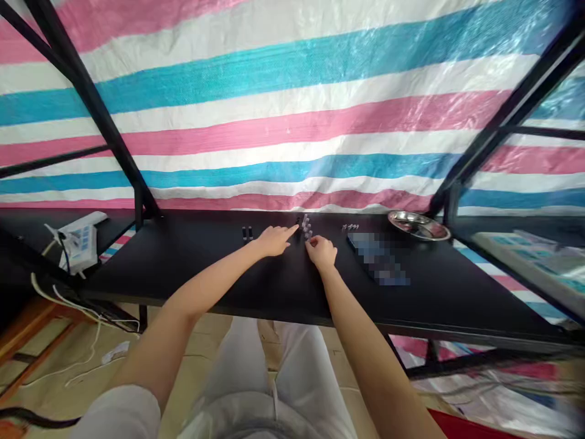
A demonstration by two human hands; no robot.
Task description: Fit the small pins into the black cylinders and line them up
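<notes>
Both my arms reach out over a black table (219,268). My left hand (274,239) lies near the table's far edge, its index finger stretched out toward a small cluster of clear little vials (306,227). My right hand (322,251) is curled just in front of that cluster, fingertips pinched at one of the small vials. Two small dark pieces (247,233) stand to the left of my left hand.
A metal dish (418,224) sits at the back right, with a blurred flat object (378,259) and some tiny metal parts (350,227) near it. A white power strip (78,242) with cables lies at the left. A striped tarp hangs behind; black frame bars cross both sides.
</notes>
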